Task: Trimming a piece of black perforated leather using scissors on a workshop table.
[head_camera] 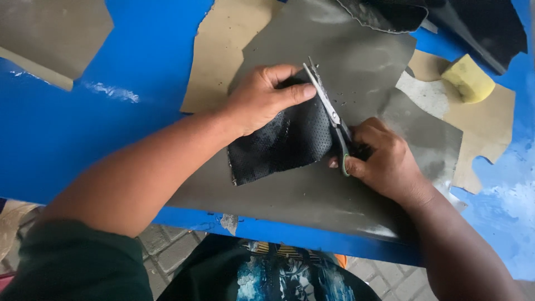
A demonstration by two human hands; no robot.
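My left hand [262, 97] grips the top edge of a black perforated piece of material [278, 146], thumb pressed near the scissor blades. My right hand [384, 159] is closed around the handles of a pair of scissors [329, 108], whose silver blades run along the right edge of the black piece. Both rest on a large grey-olive sheet [301, 195] spread over a blue table [83, 128].
Tan sheets lie at the back [223, 50], the far left [50, 39] and the right [485, 128]. A yellow sponge [469, 79] sits at the right rear. Dark black material [479, 22] hangs over the far right corner. Paved floor shows below the table's front edge.
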